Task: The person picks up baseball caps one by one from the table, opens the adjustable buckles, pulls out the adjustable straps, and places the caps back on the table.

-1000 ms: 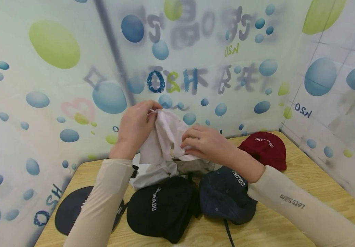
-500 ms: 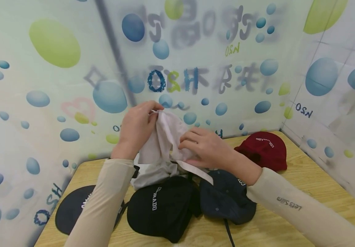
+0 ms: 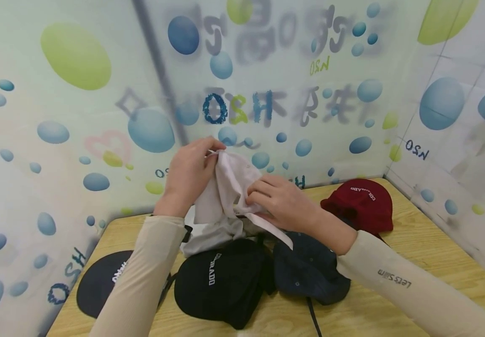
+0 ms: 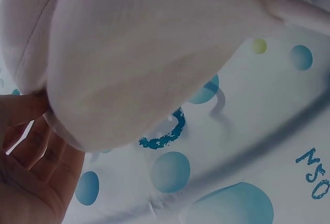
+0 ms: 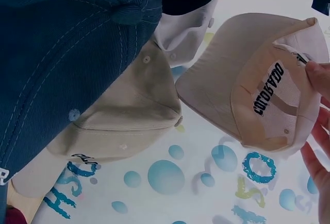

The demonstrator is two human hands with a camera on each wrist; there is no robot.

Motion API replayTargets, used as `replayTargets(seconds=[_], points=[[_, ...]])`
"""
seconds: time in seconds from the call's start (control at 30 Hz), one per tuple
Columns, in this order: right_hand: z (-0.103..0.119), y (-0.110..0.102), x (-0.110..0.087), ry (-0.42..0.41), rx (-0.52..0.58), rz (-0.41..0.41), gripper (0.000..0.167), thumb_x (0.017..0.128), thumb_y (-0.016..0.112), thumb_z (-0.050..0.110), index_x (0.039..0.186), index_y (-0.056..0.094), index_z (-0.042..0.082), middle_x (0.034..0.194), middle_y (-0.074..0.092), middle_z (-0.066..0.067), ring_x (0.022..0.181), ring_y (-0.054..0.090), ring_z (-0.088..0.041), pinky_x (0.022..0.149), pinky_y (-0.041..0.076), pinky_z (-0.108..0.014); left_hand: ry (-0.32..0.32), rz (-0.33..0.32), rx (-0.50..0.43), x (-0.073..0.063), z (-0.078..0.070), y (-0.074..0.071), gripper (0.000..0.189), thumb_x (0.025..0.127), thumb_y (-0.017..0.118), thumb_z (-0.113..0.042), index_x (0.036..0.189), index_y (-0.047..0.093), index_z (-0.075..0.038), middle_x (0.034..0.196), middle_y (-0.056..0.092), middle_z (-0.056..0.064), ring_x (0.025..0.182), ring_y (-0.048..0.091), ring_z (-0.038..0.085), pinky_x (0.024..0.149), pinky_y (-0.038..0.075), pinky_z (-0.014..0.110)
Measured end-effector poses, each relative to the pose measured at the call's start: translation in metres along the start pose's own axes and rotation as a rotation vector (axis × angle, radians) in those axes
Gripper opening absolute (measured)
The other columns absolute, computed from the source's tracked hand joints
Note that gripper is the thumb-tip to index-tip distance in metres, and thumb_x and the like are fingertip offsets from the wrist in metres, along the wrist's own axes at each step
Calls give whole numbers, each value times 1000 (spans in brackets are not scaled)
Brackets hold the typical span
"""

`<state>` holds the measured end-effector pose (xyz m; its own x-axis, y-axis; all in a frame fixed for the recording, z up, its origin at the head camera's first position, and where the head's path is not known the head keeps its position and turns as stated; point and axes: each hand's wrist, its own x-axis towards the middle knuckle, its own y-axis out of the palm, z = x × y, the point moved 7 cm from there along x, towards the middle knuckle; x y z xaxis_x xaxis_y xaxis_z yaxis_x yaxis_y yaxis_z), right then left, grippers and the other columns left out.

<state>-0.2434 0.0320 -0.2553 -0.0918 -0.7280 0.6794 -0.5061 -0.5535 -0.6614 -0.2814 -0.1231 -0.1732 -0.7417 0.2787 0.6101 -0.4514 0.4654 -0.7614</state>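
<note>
Both hands hold a pale off-white baseball cap (image 3: 230, 185) in the air above the other caps. At its upper left edge my left hand (image 3: 189, 173) pinches the fabric between thumb and fingers; the left wrist view shows this hand (image 4: 38, 162) at the cap's rim (image 4: 129, 69). My right hand (image 3: 284, 199) grips the opposite side, near a pale strap (image 3: 274, 231) hanging down to the right. In the right wrist view the right hand (image 5: 320, 110) holds the cap's back edge, and dark mirrored lettering (image 5: 268, 87) shows inside the crown. The right palm is hidden in the head view.
A black cap (image 3: 217, 288), a navy cap (image 3: 307, 269) and a dark cap (image 3: 99, 283) lie on the wooden table (image 3: 364, 285). A light grey cap (image 3: 213, 238) sits behind them, and a beige cap (image 5: 129, 110) too. At back right is a red cap (image 3: 362, 206).
The strap has swung out from under my right hand and now hangs loose to the lower right. Both hands keep nearly the same place on the cap.
</note>
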Motion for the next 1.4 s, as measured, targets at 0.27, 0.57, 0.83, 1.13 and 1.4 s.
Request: replayTargets(seconds=[0.27,0.57,0.83,1.13,1.4], points=[[-1,2,-2,44,63,20,21,84,81,18,95,64,13,104,66,-2,93,57,-18,83,52,-29,14,7,10,-1,1,7,17,98,60,-7,111,69,-12,110,73,8,93,69,27,79,56,41],[-4,3,-5,128,152,41,17,86,78,13,95,63,11,103,67,-3,91,60,-17,83,55,-29,-21,34,17,-2,3,11,18,99,58,-7,114,69,-11,113,73,8,99,69,28,86,56,42],[-8,4,-5,239,215,85,15,90,73,12,98,61,11,99,66,-1,84,59,-15,76,55,-28,-86,67,6,-7,13,12,18,99,60,-8,114,68,-11,117,71,8,104,69,27,88,55,43],[-10,5,-6,318,231,89,15,89,74,11,98,61,11,94,68,-1,80,59,-13,74,55,-28,-108,83,-24,-13,20,12,16,97,61,-6,113,67,-9,115,71,9,106,69,27,91,55,43],[-12,8,-11,386,234,104,14,91,72,16,98,61,13,88,68,0,74,61,-13,68,54,-27,-93,63,-24,-28,19,7,15,96,66,-12,111,68,-9,110,73,9,101,70,26,87,57,42]])
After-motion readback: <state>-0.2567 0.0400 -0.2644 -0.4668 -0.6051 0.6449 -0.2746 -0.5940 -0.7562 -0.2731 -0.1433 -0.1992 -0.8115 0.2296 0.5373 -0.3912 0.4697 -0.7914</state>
